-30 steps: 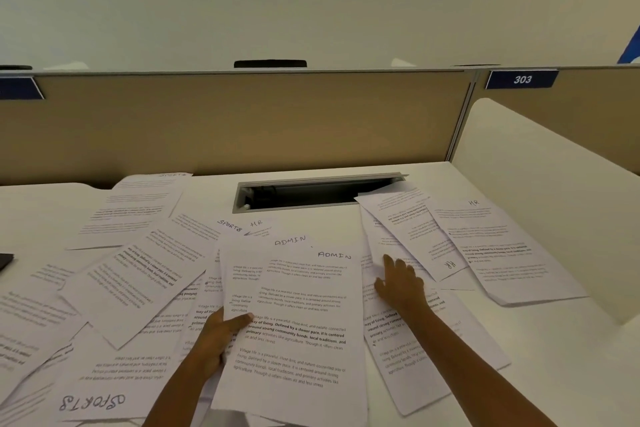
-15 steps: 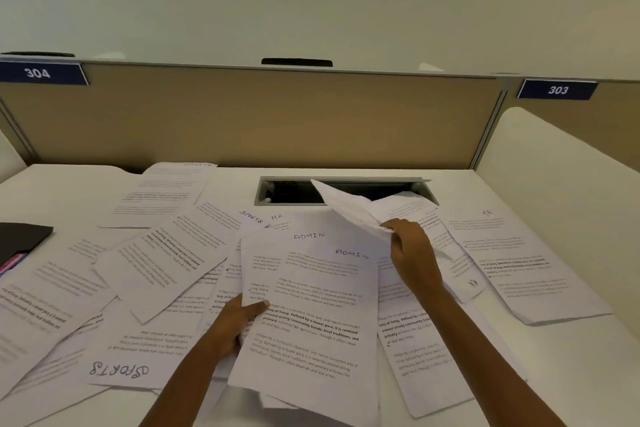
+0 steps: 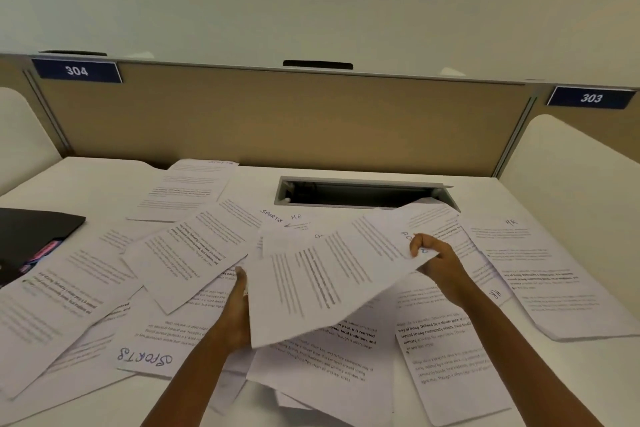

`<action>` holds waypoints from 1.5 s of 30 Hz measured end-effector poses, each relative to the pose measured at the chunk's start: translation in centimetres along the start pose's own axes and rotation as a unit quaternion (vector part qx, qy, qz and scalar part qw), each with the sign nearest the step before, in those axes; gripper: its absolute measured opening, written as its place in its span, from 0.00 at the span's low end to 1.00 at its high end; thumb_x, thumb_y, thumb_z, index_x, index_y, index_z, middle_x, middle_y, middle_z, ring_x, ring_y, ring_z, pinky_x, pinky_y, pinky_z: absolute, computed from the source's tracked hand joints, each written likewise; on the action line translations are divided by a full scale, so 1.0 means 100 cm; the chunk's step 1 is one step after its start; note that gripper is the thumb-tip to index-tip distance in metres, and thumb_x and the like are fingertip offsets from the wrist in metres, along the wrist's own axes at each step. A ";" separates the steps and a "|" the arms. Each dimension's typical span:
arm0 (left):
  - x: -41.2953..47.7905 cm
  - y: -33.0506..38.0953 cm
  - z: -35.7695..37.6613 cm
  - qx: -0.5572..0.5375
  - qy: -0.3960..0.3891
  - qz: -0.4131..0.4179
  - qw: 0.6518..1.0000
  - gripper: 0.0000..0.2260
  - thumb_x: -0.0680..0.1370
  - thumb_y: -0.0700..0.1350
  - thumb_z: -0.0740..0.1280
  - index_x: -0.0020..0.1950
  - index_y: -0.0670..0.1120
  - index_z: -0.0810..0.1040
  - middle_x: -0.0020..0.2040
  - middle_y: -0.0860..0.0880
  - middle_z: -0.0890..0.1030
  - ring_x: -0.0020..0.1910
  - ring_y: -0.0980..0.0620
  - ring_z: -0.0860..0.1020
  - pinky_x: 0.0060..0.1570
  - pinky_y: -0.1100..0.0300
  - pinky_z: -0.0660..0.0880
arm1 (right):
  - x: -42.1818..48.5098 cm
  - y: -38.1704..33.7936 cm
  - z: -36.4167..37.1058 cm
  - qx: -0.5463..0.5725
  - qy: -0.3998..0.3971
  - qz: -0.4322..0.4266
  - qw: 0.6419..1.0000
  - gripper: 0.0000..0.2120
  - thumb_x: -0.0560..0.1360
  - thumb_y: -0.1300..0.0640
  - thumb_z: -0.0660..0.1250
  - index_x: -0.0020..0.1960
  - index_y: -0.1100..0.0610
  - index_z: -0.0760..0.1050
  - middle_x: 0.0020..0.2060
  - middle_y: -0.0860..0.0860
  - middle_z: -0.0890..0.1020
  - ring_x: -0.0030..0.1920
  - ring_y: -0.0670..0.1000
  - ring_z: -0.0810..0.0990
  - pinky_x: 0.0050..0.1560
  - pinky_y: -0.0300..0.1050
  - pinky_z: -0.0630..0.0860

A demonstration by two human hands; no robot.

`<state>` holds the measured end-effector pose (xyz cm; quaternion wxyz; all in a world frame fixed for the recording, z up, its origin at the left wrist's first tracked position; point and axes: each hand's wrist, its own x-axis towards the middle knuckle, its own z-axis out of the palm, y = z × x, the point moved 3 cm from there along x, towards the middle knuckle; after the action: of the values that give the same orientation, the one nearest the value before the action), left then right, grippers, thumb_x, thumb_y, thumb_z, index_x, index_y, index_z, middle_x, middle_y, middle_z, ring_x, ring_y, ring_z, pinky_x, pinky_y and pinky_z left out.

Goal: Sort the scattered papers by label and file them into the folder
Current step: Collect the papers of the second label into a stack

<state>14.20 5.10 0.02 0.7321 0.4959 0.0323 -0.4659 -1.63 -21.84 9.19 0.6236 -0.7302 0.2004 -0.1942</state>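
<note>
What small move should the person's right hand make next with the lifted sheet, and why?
Probably lay the lifted sheet onto the pile under the left hand: the right hand pinches its labelled corner above that pile, whose partly hidden label cannot be read.

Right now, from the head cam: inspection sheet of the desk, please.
Surface: white desk, mostly under paper.
Job's things: scattered papers labelled SPORTS and HR; lifted sheet; black folder at left edge.
Clutter: nothing seen.
Hands: right hand pinches the lifted sheet's corner; left hand is at its lower-left edge, fingers hidden.
Cables: none visible; cable slot open.
Surroundings: tan partition, signs 304, 303.
</note>
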 end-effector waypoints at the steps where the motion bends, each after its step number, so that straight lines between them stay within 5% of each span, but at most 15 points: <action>1: 0.000 0.001 0.000 -0.011 -0.015 -0.016 1.000 0.33 0.72 0.69 0.47 0.51 0.48 0.82 0.51 0.39 0.82 0.47 0.39 0.82 0.44 0.46 0.78 | 0.002 0.007 -0.003 0.003 -0.006 0.024 1.000 0.11 0.71 0.70 0.60 0.33 0.59 0.70 0.43 0.53 0.77 0.48 0.57 0.73 0.36 0.34 0.76; 5: -0.002 0.005 -0.004 0.151 -0.014 -0.043 0.987 0.17 0.75 0.51 0.64 0.59 0.44 0.76 0.55 0.40 0.81 0.52 0.39 0.80 0.49 0.41 0.77 | 0.006 0.025 -0.007 0.060 0.017 0.098 0.993 0.14 0.76 0.72 0.52 0.39 0.61 0.71 0.55 0.59 0.77 0.50 0.55 0.79 0.36 0.38 0.80; 8: -0.002 0.004 -0.001 0.221 0.006 -0.017 0.975 0.14 0.74 0.34 0.65 0.59 0.42 0.74 0.55 0.40 0.81 0.54 0.38 0.79 0.56 0.36 0.72 | 0.004 0.034 -0.005 0.089 0.111 0.134 0.981 0.09 0.79 0.61 0.56 0.57 0.58 0.70 0.48 0.58 0.80 0.43 0.53 0.80 0.36 0.44 0.79; 13: 0.003 -0.002 0.008 0.155 0.032 0.027 0.987 0.11 0.76 0.32 0.62 0.55 0.44 0.73 0.52 0.42 0.80 0.51 0.38 0.79 0.49 0.41 0.77 | -0.015 0.054 0.018 0.270 0.168 0.205 0.926 0.24 0.77 0.39 0.49 0.60 0.55 0.67 0.47 0.59 0.78 0.47 0.58 0.78 0.43 0.53 0.78; 16: 0.000 -0.003 0.019 0.127 0.027 0.048 0.990 0.10 0.76 0.31 0.61 0.51 0.44 0.74 0.49 0.43 0.80 0.47 0.42 0.79 0.37 0.51 0.80 | -0.028 0.058 0.041 0.245 0.133 0.211 0.937 0.16 0.76 0.47 0.60 0.59 0.57 0.69 0.50 0.58 0.80 0.49 0.58 0.80 0.44 0.54 0.80; 19: -0.003 -0.005 0.024 0.141 -0.005 0.068 0.988 0.11 0.74 0.37 0.67 0.55 0.44 0.74 0.50 0.43 0.81 0.48 0.43 0.80 0.39 0.52 0.81 | -0.028 0.062 0.045 0.136 0.142 0.164 0.967 0.25 0.73 0.68 0.65 0.68 0.59 0.65 0.59 0.58 0.77 0.58 0.59 0.76 0.56 0.58 0.76; 22: -0.002 -0.005 0.018 0.163 -0.040 0.066 0.984 0.37 0.53 0.51 0.82 0.58 0.44 0.74 0.54 0.42 0.82 0.51 0.43 0.81 0.44 0.51 0.81 | -0.023 0.045 0.033 0.122 0.176 0.129 0.968 0.26 0.74 0.69 0.64 0.70 0.58 0.63 0.60 0.55 0.75 0.61 0.57 0.73 0.63 0.59 0.71; 24: -0.001 -0.006 0.013 0.159 -0.051 0.076 0.983 0.43 0.47 0.54 0.82 0.59 0.45 0.74 0.55 0.42 0.82 0.52 0.44 0.81 0.46 0.50 0.80 | -0.018 0.034 0.014 0.089 0.215 0.123 0.965 0.25 0.74 0.65 0.65 0.69 0.60 0.64 0.60 0.57 0.75 0.61 0.59 0.73 0.63 0.59 0.70; 30: -0.005 -0.007 0.006 0.138 -0.052 0.081 0.986 0.40 0.51 0.49 0.82 0.61 0.44 0.73 0.55 0.42 0.82 0.53 0.42 0.80 0.49 0.47 0.79 | -0.022 0.036 -0.023 0.010 0.202 0.187 0.961 0.12 0.76 0.58 0.64 0.55 0.65 0.75 0.47 0.60 0.79 0.39 0.56 0.78 0.36 0.47 0.76; 33: -0.009 -0.010 0.013 0.104 -0.064 0.076 0.990 0.21 0.69 0.35 0.70 0.62 0.43 0.72 0.54 0.42 0.82 0.49 0.44 0.82 0.47 0.49 0.80 | -0.026 0.055 -0.014 0.043 0.203 0.208 0.956 0.14 0.76 0.57 0.63 0.57 0.65 0.74 0.52 0.61 0.80 0.49 0.61 0.79 0.53 0.60 0.77; 35: -0.011 -0.011 0.017 0.090 -0.069 0.072 0.991 0.21 0.69 0.34 0.67 0.62 0.43 0.73 0.52 0.43 0.83 0.47 0.45 0.83 0.45 0.50 0.80 | -0.027 0.062 -0.001 0.077 0.194 0.208 0.956 0.16 0.77 0.56 0.62 0.62 0.62 0.71 0.55 0.60 0.79 0.52 0.61 0.79 0.58 0.62 0.74; 38: -0.017 -0.008 0.025 0.108 -0.076 0.090 0.987 0.27 0.65 0.40 0.71 0.64 0.45 0.71 0.56 0.42 0.81 0.49 0.46 0.82 0.46 0.51 0.80 | -0.028 0.064 0.018 0.125 0.190 0.197 0.954 0.21 0.76 0.57 0.64 0.67 0.59 0.64 0.58 0.58 0.77 0.55 0.59 0.77 0.59 0.61 0.73; 41: -0.026 -0.002 0.037 0.196 -0.059 0.128 0.970 0.35 0.61 0.58 0.75 0.64 0.48 0.72 0.52 0.46 0.83 0.48 0.49 0.82 0.43 0.54 0.80 | -0.026 0.056 0.035 0.148 0.164 0.182 0.958 0.24 0.72 0.63 0.69 0.66 0.59 0.65 0.58 0.57 0.77 0.55 0.58 0.78 0.56 0.57 0.75; 45: -0.036 0.019 0.050 0.276 -0.045 0.181 0.943 0.40 0.55 0.72 0.68 0.62 0.54 0.73 0.50 0.57 0.83 0.49 0.56 0.82 0.48 0.57 0.80 | -0.026 0.026 0.050 0.136 0.146 0.126 0.972 0.14 0.71 0.69 0.67 0.55 0.60 0.74 0.47 0.56 0.82 0.44 0.55 0.81 0.37 0.44 0.81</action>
<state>11.47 3.77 5.68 0.6392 0.6544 -0.2206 -0.3382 -1.23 -16.63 5.82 0.7008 -0.5709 0.3512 -0.2443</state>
